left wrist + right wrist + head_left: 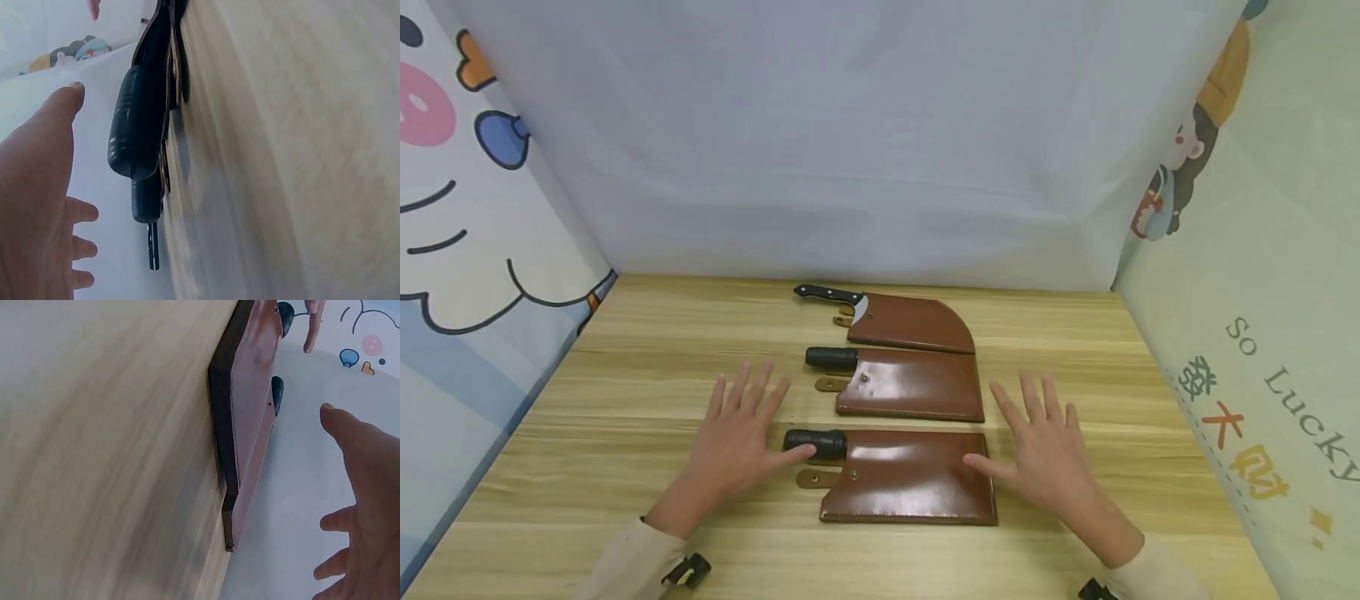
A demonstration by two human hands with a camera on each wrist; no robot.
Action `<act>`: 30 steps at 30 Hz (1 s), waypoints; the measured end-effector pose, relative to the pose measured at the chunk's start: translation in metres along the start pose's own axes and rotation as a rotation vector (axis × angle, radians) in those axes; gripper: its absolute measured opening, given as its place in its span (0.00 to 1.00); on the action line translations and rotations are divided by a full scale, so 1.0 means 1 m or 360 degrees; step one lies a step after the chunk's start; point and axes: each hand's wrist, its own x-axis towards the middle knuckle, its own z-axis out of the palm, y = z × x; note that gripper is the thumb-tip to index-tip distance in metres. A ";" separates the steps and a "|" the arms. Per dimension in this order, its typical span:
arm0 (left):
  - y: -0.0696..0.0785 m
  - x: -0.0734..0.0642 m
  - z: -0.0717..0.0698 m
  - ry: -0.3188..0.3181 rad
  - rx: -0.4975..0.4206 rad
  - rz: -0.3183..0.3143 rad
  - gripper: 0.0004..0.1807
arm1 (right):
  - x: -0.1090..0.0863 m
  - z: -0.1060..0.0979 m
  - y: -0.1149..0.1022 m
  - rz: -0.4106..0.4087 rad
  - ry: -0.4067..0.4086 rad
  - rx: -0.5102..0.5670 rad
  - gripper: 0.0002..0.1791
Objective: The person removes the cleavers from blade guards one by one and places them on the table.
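Three cleavers in brown leather sheaths lie in a column on the wooden table, handles to the left. Closest to me is a cleaver (917,479) with a thick black handle (136,122). Behind it lies a similar cleaver (917,383). The farthest cleaver (913,321) has a curved sheath and a riveted black handle. My left hand (737,442) is spread with its thumb over the near handle. My right hand (1045,450) is spread, thumb over the near sheath's right end. In the wrist views both hands hover above the table, holding nothing.
The wooden tabletop (587,467) extends around the cleavers. A pale cloth (865,167) hangs along the back edge. Printed cloth panels stand at the left (467,250) and at the right (1225,275).
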 end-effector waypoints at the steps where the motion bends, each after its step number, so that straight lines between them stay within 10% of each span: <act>1: 0.001 -0.002 0.001 -0.0001 -0.0012 0.0003 0.60 | -0.001 -0.001 -0.001 -0.0009 0.0002 0.0002 0.60; 15: 0.012 -0.021 0.004 -0.0042 -0.0197 0.0079 0.53 | -0.019 -0.001 -0.022 -0.0144 -0.0100 -0.0023 0.58; 30: 0.015 -0.010 0.007 -0.0124 -0.0379 0.0184 0.49 | -0.025 0.007 -0.026 -0.0296 -0.0310 0.0167 0.64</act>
